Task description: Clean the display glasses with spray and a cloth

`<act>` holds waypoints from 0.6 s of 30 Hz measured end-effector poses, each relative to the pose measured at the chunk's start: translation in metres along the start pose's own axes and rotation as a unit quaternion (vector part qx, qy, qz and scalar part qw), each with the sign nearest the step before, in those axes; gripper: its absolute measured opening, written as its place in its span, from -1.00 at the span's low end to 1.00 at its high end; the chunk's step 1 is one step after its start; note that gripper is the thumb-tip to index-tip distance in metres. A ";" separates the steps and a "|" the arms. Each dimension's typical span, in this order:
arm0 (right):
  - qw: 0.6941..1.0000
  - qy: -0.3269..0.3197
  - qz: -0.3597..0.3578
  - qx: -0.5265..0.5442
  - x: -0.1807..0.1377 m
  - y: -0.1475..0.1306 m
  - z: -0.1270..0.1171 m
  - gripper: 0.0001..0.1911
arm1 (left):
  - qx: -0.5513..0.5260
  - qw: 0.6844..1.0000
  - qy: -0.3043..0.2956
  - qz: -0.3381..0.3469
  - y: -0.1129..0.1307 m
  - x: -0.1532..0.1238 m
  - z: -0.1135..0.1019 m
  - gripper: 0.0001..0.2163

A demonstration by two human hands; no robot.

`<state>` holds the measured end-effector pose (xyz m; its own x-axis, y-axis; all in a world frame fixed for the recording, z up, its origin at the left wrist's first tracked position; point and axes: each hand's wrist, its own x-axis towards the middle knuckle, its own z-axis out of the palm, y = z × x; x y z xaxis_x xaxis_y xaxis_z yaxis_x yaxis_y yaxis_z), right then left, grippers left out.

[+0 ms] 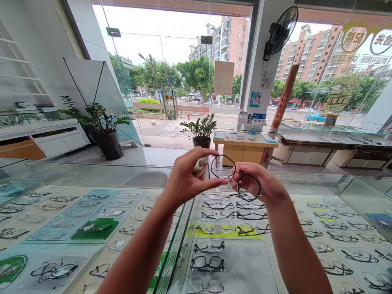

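A pair of round, thin black-rimmed eyeglasses (259, 188) is held up in front of me, tilted down to the right, above the glass display case. My left hand (191, 173) has thumb and fingertips at the left rim, and a pale cloth (200, 164) is tucked in its palm. With fingers bent around the middle of the frame near the bridge, my right hand (260, 179) grips the eyeglasses too. Part of the right fingers shows behind the right lens. The temples are mostly hidden by the hands.
Below, the glass display case (229, 249) holds rows of eyeglasses, some on green or yellow cards. Beyond it stand potted plants (108, 141), a small wooden display table (245, 149) and more glass counters (333, 143). A wall fan (283, 30) hangs by the shop windows.
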<state>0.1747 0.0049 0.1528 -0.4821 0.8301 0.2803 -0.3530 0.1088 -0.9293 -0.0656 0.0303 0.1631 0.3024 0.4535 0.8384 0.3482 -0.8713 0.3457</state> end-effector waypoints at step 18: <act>0.849 0.320 -0.205 -0.368 0.008 0.013 -0.009 -0.43 | 0.096 0.971 0.187 -0.114 -0.029 -0.001 0.033 -0.48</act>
<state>0.1732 0.0179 0.1411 0.1768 0.7411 0.6477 0.3236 0.5777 -0.7493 -0.0467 0.0616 0.1383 -0.1340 0.4996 0.8558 0.5379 -0.6886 0.4863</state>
